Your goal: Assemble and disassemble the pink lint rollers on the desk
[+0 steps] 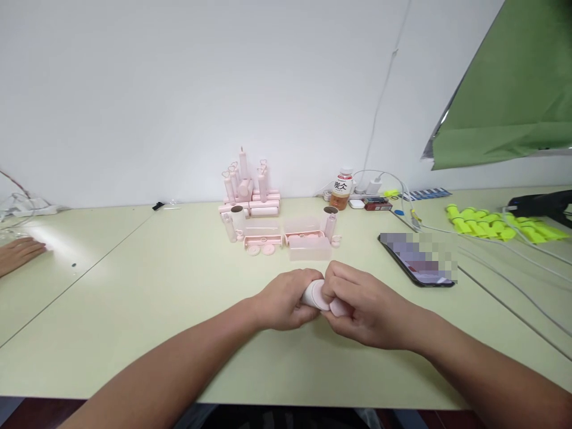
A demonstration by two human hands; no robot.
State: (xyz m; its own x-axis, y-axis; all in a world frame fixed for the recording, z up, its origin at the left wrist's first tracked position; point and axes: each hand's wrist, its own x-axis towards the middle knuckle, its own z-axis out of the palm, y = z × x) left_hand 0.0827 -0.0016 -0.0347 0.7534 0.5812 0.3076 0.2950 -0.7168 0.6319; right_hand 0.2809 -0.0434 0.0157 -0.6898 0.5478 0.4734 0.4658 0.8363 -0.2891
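Lower centre: left hand point(286, 301) and right hand point(357, 307) both grasp pink cylinder point(318, 296) just above table point(134, 310). Step: probably fitting its end piece; next needs aligned press or twist.

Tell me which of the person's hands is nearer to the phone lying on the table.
Right. The right hand sits just left of and below the phone, gripping the pink roller piece. The left hand grips the same piece from its far side, farther from the phone.

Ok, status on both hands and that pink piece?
Left hand and right hand both shut on pink tube. Held just over table. Nothing between them.
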